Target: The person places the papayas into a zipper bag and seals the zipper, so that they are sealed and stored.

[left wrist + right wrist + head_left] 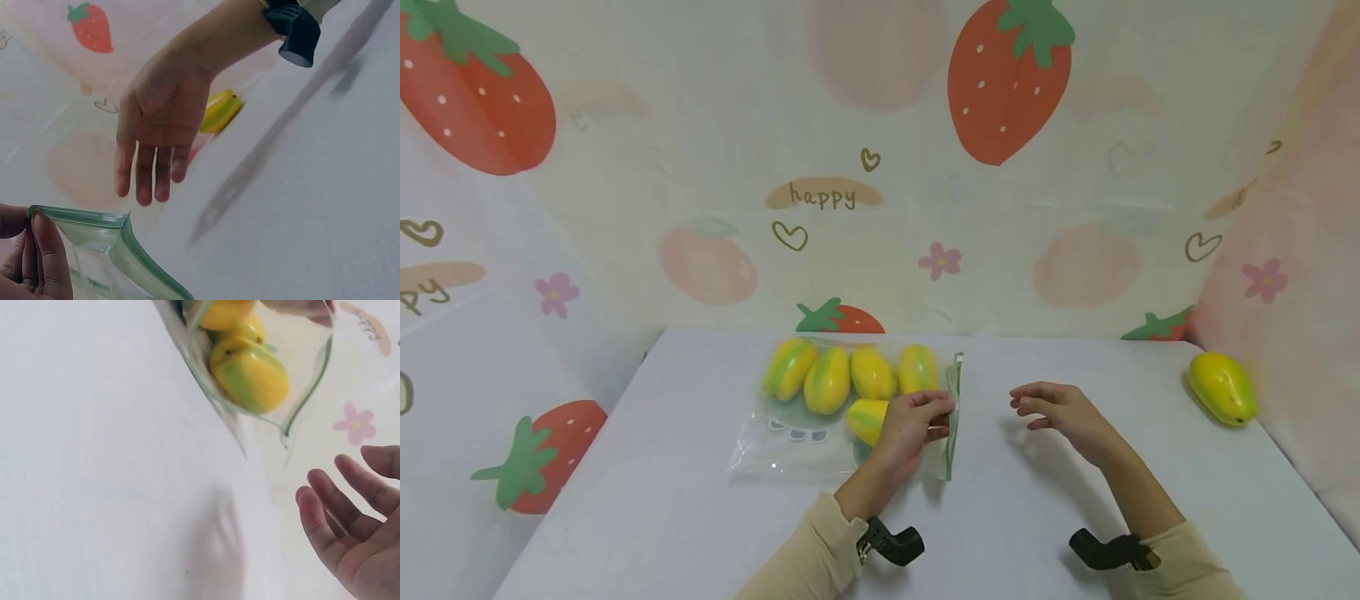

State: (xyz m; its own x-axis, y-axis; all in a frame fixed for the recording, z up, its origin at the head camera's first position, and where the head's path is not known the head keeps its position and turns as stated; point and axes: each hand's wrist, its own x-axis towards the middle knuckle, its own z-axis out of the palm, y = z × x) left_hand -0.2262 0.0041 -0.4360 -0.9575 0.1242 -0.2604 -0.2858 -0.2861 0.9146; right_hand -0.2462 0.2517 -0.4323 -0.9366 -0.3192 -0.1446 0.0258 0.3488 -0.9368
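Observation:
A clear zip bag (pixel 760 454) with a green zip edge (pixel 87 215) lies on the table, its mouth toward the right. Several yellow papayas with green streaks (pixel 827 381) are inside it. My left hand (pixel 904 437) pinches the mouth's edge between thumb and fingers, and the left wrist view shows the mouth spread apart. Through the opening, the right wrist view shows a papaya (pixel 253 378) close to the rim. My right hand (pixel 1067 414) hovers over the table to the right of the bag, fingers loosely bent, holding nothing.
One more papaya (pixel 1222 388) lies at the table's far right edge, beside the patterned side cloth. The white table (pixel 647 517) ends at a strawberry-print cloth backdrop (pixel 1000 275). A black wrist camera mount (pixel 895 543) sits on each forearm.

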